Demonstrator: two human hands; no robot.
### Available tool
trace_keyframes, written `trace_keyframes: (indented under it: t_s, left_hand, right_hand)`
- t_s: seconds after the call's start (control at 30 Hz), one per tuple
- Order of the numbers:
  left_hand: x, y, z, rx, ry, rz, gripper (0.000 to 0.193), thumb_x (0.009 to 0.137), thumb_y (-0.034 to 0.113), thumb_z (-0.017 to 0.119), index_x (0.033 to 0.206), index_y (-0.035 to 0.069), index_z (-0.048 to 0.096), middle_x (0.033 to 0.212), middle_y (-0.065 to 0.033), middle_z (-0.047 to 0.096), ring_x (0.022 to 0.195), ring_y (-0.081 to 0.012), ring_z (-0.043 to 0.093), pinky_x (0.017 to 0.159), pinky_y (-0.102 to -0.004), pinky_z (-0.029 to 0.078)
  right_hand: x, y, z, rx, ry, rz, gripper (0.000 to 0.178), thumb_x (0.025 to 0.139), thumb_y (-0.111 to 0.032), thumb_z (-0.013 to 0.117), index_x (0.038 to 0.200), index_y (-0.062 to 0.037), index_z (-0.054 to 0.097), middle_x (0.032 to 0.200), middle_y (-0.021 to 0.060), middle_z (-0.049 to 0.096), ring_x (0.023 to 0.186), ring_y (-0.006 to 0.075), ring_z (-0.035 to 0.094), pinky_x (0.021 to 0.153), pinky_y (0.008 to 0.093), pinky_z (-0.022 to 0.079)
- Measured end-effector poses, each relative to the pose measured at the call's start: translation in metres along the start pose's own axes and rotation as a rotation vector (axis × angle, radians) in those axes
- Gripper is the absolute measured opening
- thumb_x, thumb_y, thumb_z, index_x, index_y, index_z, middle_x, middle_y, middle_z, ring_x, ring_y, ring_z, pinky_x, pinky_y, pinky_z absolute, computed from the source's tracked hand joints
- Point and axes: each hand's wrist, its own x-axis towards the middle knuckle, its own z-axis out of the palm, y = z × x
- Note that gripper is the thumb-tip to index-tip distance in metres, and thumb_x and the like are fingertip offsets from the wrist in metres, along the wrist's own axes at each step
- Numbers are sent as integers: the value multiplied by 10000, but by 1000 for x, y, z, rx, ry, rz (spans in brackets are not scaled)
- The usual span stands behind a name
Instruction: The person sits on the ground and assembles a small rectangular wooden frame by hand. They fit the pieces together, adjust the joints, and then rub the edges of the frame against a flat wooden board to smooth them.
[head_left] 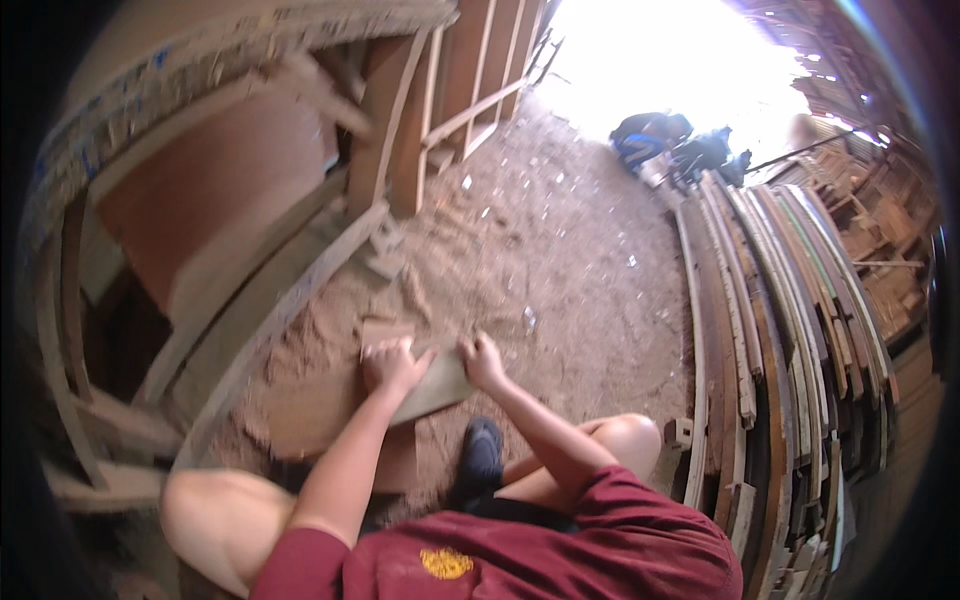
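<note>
A flat wooden board (315,408) lies low in front of me, brown toward its left end and greyer between my forearms. My left hand (393,366) is closed over the board's far edge, beside a small brown wood piece (385,331). At the board's right end my right hand (483,362) is closed in a fist on its edge; the fingertips are hidden. Under the board, another brown piece (396,462) shows partly behind my left forearm. My shoe (481,452) stands just to the right of it.
A long stack of planks (765,330) runs along the right, with a small block (679,433) beside it. To the left stands a wooden frame (300,255) with brown panels. The dirt floor (560,250) carries scattered pale scraps. Other people (675,145) crouch near the bright opening.
</note>
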Motion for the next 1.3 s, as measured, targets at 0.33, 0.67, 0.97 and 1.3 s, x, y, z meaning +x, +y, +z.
trace_keyframes:
  t_s: [0.33,0.67,0.97,1.3]
  left_hand:
    - [1,16,-41,55,-257,-69,639,896,698,578,1023,93,736,991,-133,762,1010,-286,718,930,-432,495]
    - [3,32,-31,105,-224,-28,663,883,712,584,1089,101,741,1029,-133,762,1024,-277,713,938,-429,488]
    - [0,23,-47,73,-251,-74,687,875,720,590,1119,97,747,999,-141,765,978,-290,727,902,-434,521]
    - [-6,20,-40,71,-194,-43,646,893,670,606,1184,105,719,1108,-142,741,1059,-286,704,973,-424,511]
  right_hand:
    - [2,-17,-8,15,-69,87,410,992,-355,672,822,6,577,693,123,595,671,174,532,651,385,471]
    - [30,1,-4,-67,-14,33,454,989,-392,652,841,27,558,759,221,607,698,329,570,693,450,469]
    - [-64,22,-82,-372,-386,70,415,981,-396,621,887,8,634,842,255,668,775,360,642,739,466,498]
    - [-72,-45,-57,-154,-70,-249,226,1010,-202,573,917,4,583,962,201,633,963,393,585,843,480,450]
